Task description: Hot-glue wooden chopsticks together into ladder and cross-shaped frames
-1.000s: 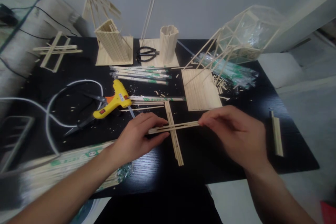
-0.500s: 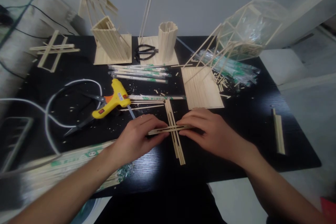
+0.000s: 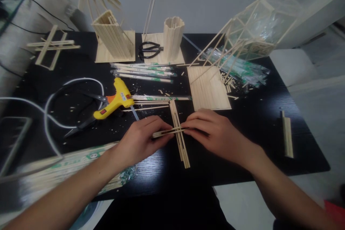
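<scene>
Black table (image 3: pixel 266 125) near grey wall (image 3: pixel 205 7). Crosswise sticks (image 3: pixel 177 129), thin and wooden, pass over lengthwise stick bundle (image 3: pixel 184 157); whether they touch, cannot tell. Left hand (image 3: pixel 142 136): thumb and fingers nearly together, pinching left end. Right hand (image 3: pixel 212 127): fingers likewise closed narrowly on right end. Yellow glue gun (image 3: pixel 115 104) lies beyond left hand, flat stick panel (image 3: pixel 208 90) beyond right.

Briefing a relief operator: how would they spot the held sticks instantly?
On the black table, look between the left hand and right hand. The held sticks run side to side, unlike the bundle they cross, which points away from the person.
</scene>
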Motion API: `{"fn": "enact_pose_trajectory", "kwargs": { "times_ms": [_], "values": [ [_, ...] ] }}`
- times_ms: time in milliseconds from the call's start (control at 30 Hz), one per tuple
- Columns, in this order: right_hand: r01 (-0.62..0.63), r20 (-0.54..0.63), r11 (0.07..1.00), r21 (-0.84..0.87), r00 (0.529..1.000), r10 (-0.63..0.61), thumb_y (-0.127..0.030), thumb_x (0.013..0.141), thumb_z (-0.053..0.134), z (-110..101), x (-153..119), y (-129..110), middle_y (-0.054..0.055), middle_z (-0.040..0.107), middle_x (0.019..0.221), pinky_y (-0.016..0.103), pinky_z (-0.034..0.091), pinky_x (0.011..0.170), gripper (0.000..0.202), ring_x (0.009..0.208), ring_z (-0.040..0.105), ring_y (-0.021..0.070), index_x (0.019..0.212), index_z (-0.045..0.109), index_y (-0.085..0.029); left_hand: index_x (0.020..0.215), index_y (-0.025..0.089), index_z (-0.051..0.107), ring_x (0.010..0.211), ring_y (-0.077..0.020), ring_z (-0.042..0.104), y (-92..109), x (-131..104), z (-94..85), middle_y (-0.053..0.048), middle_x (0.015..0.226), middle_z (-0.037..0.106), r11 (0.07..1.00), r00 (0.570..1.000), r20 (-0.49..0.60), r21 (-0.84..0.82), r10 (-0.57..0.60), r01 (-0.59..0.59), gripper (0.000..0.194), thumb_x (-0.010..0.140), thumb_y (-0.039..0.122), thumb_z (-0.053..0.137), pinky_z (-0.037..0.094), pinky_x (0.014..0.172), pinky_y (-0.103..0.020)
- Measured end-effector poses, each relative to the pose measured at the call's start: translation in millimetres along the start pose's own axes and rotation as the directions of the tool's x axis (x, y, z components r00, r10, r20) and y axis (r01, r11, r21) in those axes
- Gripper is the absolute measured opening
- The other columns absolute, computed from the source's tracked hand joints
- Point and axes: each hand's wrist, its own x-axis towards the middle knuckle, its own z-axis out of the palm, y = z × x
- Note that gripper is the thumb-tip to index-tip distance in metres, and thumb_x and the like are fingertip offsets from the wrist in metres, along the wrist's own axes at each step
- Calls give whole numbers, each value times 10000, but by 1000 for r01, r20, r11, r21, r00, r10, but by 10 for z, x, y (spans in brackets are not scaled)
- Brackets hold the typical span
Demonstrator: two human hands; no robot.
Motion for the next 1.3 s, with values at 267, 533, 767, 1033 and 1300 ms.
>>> {"fn": "enact_pose_trajectory", "kwargs": {
  "times_ms": [267, 533, 767, 1033, 1300],
  "values": [
    [28, -20, 999, -17, 999, -29, -169, 1033, 674, 13, -7, 17, 77, 755, 1035, 371, 596, 858, 123, 936, 700, 197, 1096, 779, -165, 1090, 198, 711, 791, -100, 684, 11, -11, 10, -4, 908, 720, 1000, 999, -20, 4, 25, -25, 117, 977, 209, 742, 553, 707, -220],
    [13, -20, 1000, 9, 1000, -13, -173, 1043, 662, 17, -16, 29, 62, 754, 1037, 364, 610, 855, 127, 948, 705, 193, 1100, 773, -198, 1079, 193, 718, 765, -101, 690, 6, 14, 7, -10, 906, 733, 1000, 1000, -26, 7, 6, -6, 100, 984, 221, 733, 563, 689, -220],
    [8, -27, 1000, -7, 1000, -8, -173, 1040, 665, 37, -23, 31, 64, 762, 1042, 372, 618, 852, 137, 947, 710, 196, 1105, 781, -203, 1045, 190, 724, 782, -124, 725, 5, 20, 7, -25, 903, 756, 1000, 999, -32, 7, -3, 3, 85, 985, 249, 732, 593, 697, -246],
    [33, -42, 999, -15, 999, -33, -186, 1030, 682, 45, -13, 40, 64, 791, 1045, 387, 626, 870, 123, 960, 727, 205, 1095, 785, -198, 1068, 190, 734, 775, -119, 717, -2, 13, 8, -23, 900, 753, 1000, 999, -34, 3, -2, 2, 104, 981, 248, 741, 594, 707, -241],
    [53, -80, 999, -1, 995, -53, -213, 1027, 688, 85, -21, 87, 62, 805, 1015, 374, 636, 862, 129, 926, 748, 202, 1099, 795, -217, 1054, 195, 751, 771, -130, 721, 9, 10, -2, -23, 885, 756, 1000, 999, -35, 7, -21, 21, 94, 983, 253, 731, 595, 712, -244]
  ]
}}
